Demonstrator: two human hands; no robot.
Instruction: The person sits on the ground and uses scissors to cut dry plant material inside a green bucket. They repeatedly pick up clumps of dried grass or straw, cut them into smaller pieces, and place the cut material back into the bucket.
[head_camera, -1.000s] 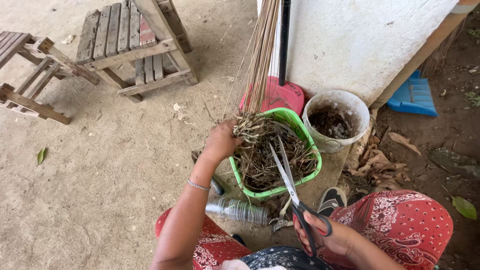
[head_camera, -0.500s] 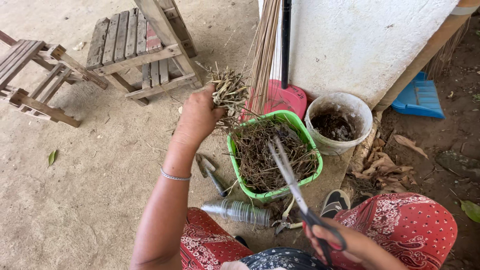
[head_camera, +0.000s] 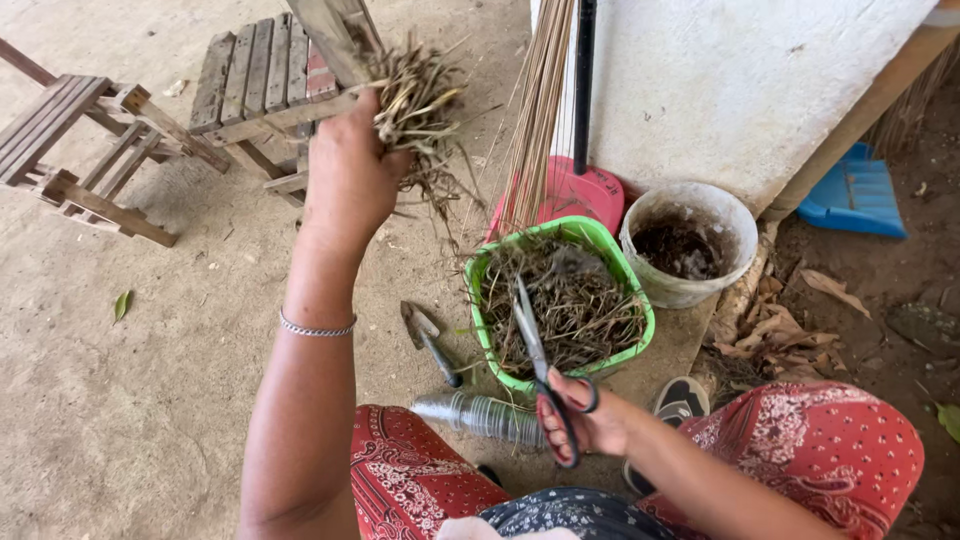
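Dry root clump (head_camera: 418, 100) in raised left hand (head_camera: 350, 170), scissors (head_camera: 540, 370) in right hand (head_camera: 590, 420)

Bare arms; silver bracelet (head_camera: 316, 327) on left wrist; red patterned trousers (head_camera: 830, 450).

Glossy green plastic basket (head_camera: 640, 300), metal scissors (head_camera: 535, 350), rough wooden stools (head_camera: 255, 80), matt concrete floor (head_camera: 130, 400)

No labels, signs or screens show — the only package-like thing is a clear ribbed plastic bottle (head_camera: 480, 416) lying on its side at six o'clock.
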